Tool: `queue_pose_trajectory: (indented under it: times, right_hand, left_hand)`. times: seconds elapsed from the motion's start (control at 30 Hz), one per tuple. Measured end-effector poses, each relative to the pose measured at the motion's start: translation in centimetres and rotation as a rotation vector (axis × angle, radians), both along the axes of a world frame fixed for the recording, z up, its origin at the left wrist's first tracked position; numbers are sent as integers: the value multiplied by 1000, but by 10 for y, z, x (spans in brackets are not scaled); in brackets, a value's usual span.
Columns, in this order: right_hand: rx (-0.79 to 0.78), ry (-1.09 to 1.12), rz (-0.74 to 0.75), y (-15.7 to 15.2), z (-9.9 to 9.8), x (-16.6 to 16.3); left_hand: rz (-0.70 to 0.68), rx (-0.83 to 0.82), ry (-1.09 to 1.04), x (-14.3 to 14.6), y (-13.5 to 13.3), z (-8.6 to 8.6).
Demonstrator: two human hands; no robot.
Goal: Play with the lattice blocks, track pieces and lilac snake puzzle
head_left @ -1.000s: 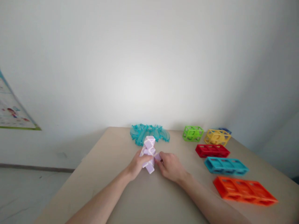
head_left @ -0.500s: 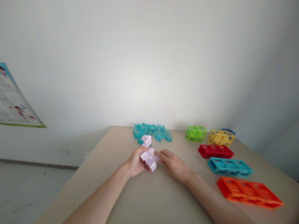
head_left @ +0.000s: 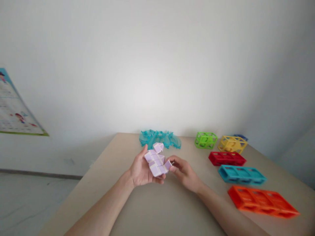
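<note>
A lavender and white twisty snake puzzle [head_left: 155, 163] is folded into a flat, blocky shape with one piece jutting up at the far end. My left hand [head_left: 140, 169] cradles it from the left, the thumb along its side and the fingers partly hidden underneath. At the near right corner, my right hand [head_left: 185, 172] pinches a small end piece between thumb and forefinger. Both hands are held above the table [head_left: 157, 209].
Teal translucent plastic pieces [head_left: 159, 139] lie at the table's back edge. Along the right stand green [head_left: 206, 140] and yellow [head_left: 232, 144] open-frame blocks, then red [head_left: 227, 158], blue [head_left: 242, 174] and orange [head_left: 263, 201] three-part frames. A white wall [head_left: 157, 65] rises behind.
The snake puzzle has turned so its broad flat face shows. My left thumb has lifted off its front and the left palm has opened. My right hand's pinched end piece now sticks out rightward.
</note>
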State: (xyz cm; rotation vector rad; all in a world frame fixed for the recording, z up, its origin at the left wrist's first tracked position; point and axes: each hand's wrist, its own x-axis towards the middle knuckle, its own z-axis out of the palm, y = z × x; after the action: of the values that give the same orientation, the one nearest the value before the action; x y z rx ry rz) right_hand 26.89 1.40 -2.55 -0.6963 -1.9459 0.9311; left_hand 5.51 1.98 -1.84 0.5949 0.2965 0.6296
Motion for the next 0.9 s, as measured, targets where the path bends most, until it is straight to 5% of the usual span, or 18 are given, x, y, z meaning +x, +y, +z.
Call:
queue_pose_trajectory:
  times: [0.17,0.37,0.57,0.9]
  right_hand:
    - [-63,81,-176,3,-11,-7]
    - [263,-121,-222,-2,-2,-4]
    - [499,-261,-33,1,9,-2]
    - [470,-317,53,-8,16,0]
  left_hand:
    - [323,270,171,14,-3,-5]
    - [581,366,432,27,-3,-10]
    - [585,271,450,30,-6,-6]
    - [518,166,466,22,0,-4]
